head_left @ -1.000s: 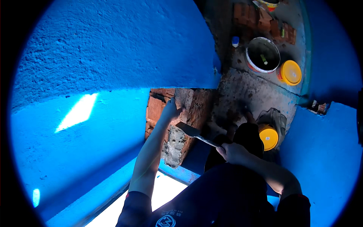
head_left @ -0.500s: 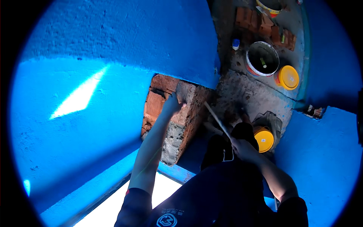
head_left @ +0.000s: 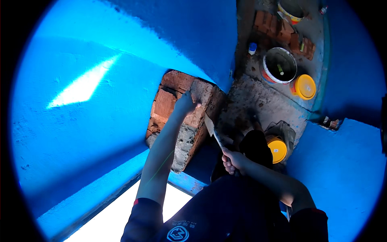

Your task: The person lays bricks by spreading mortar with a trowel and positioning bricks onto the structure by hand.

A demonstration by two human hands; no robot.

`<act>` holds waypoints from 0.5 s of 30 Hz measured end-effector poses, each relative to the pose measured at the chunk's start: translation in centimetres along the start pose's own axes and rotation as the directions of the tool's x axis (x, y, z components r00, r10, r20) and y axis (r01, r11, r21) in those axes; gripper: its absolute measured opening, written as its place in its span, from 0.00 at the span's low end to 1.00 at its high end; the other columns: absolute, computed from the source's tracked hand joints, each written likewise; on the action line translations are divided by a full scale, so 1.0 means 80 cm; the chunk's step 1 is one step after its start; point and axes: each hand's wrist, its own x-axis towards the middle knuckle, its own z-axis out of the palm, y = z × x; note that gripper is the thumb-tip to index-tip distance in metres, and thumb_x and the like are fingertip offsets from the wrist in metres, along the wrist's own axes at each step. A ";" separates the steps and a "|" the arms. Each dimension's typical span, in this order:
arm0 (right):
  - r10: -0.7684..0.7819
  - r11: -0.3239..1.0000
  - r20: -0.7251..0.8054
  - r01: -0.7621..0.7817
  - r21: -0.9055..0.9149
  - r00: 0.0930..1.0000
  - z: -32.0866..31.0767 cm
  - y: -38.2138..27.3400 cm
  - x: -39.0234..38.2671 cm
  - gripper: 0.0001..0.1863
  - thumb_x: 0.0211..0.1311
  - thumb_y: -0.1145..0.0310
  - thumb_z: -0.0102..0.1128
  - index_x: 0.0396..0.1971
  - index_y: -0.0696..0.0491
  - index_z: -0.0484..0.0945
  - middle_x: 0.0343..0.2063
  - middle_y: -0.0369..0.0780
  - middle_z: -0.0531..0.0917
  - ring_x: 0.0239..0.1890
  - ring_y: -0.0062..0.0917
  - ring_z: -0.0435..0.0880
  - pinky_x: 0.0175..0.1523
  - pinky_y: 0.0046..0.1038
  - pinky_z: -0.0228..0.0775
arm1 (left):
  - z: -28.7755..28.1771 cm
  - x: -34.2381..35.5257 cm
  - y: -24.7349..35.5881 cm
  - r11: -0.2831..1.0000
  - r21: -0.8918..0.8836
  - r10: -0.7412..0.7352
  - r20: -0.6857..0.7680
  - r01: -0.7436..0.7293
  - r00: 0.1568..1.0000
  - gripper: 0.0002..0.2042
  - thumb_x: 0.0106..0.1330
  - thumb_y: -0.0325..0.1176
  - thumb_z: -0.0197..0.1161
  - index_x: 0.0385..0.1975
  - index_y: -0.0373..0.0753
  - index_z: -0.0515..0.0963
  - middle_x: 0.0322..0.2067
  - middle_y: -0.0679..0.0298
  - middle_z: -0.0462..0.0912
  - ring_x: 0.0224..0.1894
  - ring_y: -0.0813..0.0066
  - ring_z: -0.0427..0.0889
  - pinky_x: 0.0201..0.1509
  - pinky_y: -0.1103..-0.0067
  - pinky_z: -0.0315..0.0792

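My left hand (head_left: 186, 105) rests on the brick pier, its fingers curled at a mortar-smeared brick (head_left: 201, 90) and the thumb pointing right; shade hides part of the fingers. My right hand (head_left: 234, 160) is closed round the handle of a trowel (head_left: 213, 131) with a long, pale, flat blade. The blade's tip is beside the right face of the brick pier (head_left: 197, 139), just to the right of my left hand; I cannot tell if it touches. Red broken brick (head_left: 164, 105) and patchy grey mortar (head_left: 183, 141) show on the pier, which abuts the blue wall (head_left: 133, 80).
On the concrete floor to the right stand a mortar bucket (head_left: 279, 80), a yellow-lidded bucket (head_left: 305, 87) and a blue-capped bottle (head_left: 252, 48). Stacked bricks (head_left: 274, 26) lie farther off. Another yellow-lidded bucket (head_left: 277, 150) is near my legs. A low blue wall (head_left: 338, 169) rises at right.
My right hand has moved left and slightly down with the trowel, and the blade has turned to show its flat side. My left hand stays at the brick. The view has shifted slightly.
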 end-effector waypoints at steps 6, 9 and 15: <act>0.104 0.993 0.165 -0.113 0.043 0.981 -0.012 -0.009 -0.030 0.24 0.69 0.43 0.34 0.22 0.46 0.61 0.12 0.28 0.61 0.10 0.14 0.56 0.20 0.20 0.54 | -0.006 -0.001 0.000 0.999 -0.034 0.007 0.047 -0.006 0.999 0.48 0.59 0.54 0.62 0.66 0.29 0.41 0.61 0.42 0.58 0.50 0.52 0.75 0.46 0.65 0.74; 0.182 0.981 0.207 -0.193 0.032 0.961 -0.017 -0.013 -0.048 0.24 0.69 0.43 0.35 0.22 0.46 0.63 0.12 0.27 0.61 0.10 0.13 0.56 0.20 0.18 0.52 | 0.001 0.001 -0.002 0.999 -0.019 0.035 0.002 -0.035 0.999 0.47 0.59 0.53 0.62 0.66 0.28 0.41 0.60 0.41 0.60 0.50 0.51 0.75 0.47 0.65 0.74; 0.200 0.781 -0.025 -0.175 -0.600 0.980 0.023 -0.037 -0.094 0.24 0.69 0.43 0.36 0.21 0.47 0.65 0.14 0.29 0.65 0.14 0.14 0.60 0.23 0.20 0.56 | -0.002 -0.004 -0.046 0.970 -0.210 0.113 -0.053 -0.122 0.992 0.39 0.63 0.48 0.60 0.66 0.32 0.49 0.54 0.43 0.69 0.49 0.53 0.75 0.47 0.65 0.74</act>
